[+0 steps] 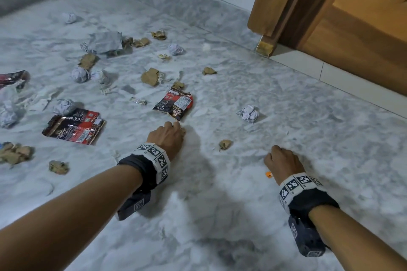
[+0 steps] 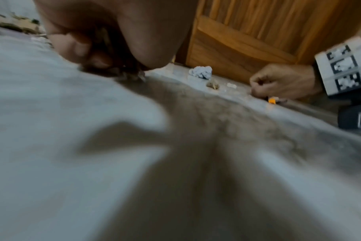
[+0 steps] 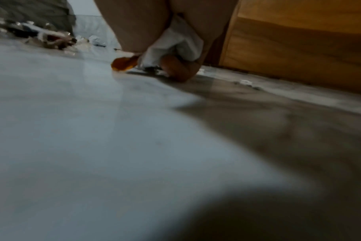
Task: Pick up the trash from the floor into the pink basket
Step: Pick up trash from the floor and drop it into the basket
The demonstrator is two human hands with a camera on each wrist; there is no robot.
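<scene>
L hand: fingers curled on brown scrap, floor centre.
R hand: fingers clamped on white paper, 4 o'clock; orange bit beside.
Wrappers: 2 whole —; 3rd cut off at 9 o'clock.
Pink basket: unseen.

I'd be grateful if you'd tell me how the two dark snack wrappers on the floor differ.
The left wrapper lies fairly flat and spread out; the middle wrapper is more crumpled and looks smaller. The left wrapper lies apart from both hands; the middle wrapper sits just beyond the left hand. Both are dark with red print and still on the floor.
</scene>
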